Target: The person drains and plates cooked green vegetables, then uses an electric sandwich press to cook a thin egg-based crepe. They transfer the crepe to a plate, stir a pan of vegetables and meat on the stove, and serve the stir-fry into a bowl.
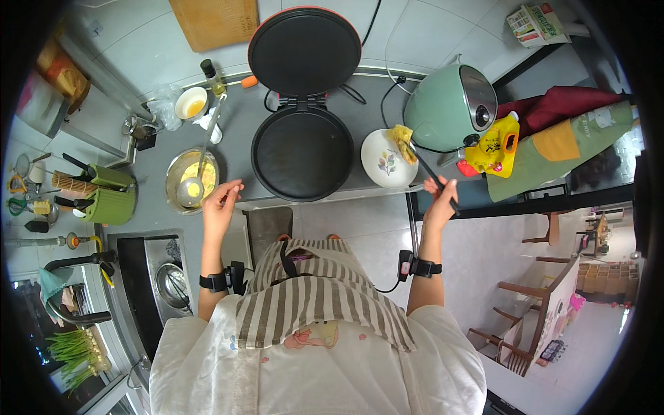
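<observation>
My right hand [441, 202] grips a long black cooking utensil [428, 168]. At the utensil's far end a folded piece of yellow egg pancake [402, 142] hangs over the right side of a white plate [381, 174] with a leaf print. My left hand [220, 199] holds nothing, its fingers loosely curled beside a steel bowl [171, 179]. Yellow egg batter [208, 171] with bits in it fills part of that bowl, and a metal ladle [191, 192] rests in it. Between my hands stands an electric griddle [302, 153], lid [305, 51] raised, its black lower pan bare.
A green air fryer [441, 109] stands behind the plate, a yellow pouch [495, 148] to its right. At the back left are a small bowl [181, 106] with yellow liquid and an oil bottle [211, 78]. Green utensil holders [111, 202] and the sink [155, 249] lie left.
</observation>
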`<state>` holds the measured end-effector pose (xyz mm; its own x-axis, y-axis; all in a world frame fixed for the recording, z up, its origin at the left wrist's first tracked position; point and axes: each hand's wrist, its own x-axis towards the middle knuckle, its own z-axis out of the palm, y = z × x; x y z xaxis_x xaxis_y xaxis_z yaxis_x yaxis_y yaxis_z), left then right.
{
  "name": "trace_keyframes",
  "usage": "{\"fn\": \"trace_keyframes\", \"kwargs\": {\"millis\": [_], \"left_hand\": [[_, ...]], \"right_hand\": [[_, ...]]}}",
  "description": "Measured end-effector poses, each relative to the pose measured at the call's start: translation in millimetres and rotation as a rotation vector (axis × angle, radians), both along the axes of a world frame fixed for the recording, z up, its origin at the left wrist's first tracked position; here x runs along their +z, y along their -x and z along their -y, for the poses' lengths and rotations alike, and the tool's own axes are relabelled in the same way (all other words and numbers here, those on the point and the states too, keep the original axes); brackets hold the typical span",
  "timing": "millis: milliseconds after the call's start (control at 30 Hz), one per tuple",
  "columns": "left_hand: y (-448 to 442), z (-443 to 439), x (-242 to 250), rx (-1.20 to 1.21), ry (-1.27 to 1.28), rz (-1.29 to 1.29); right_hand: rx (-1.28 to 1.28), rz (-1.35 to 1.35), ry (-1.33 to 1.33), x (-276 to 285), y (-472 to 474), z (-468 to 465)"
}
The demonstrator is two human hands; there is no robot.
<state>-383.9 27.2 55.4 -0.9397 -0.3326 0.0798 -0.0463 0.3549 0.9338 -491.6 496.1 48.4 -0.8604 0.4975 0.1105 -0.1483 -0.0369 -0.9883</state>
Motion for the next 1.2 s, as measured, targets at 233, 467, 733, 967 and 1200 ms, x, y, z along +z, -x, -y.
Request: {"fn": "trace_keyframes", "kwargs": {"millis": [233,467,733,967,1200], "left_hand": [[3.6,-35.1,6.3,-0.024,0.038,0.005],[-15.5,-37.6,3.5,0.090,0.045,0.065],[-55.2,-35.5,-13.0,0.314,0.000,0.106],[-111.4,-41.1,-26.7,0.692,0.123,0.139],[-151.8,-19.5,-46.2,0.774,-0.082,0.233]], "right_hand": [[0.535,-0.254,-1.076,-30.1,-25.4,-2.8],[0.630,-0.165,-1.024,6.3,-22.1,-11.9],[0.669,0.011,-0.650,49.7,2.7,-23.5],[0.859,-0.067,-0.522,50.1,25.3,36.8],[1.119,-0.136,-0.596,52.3,16.2,117.6]]}}
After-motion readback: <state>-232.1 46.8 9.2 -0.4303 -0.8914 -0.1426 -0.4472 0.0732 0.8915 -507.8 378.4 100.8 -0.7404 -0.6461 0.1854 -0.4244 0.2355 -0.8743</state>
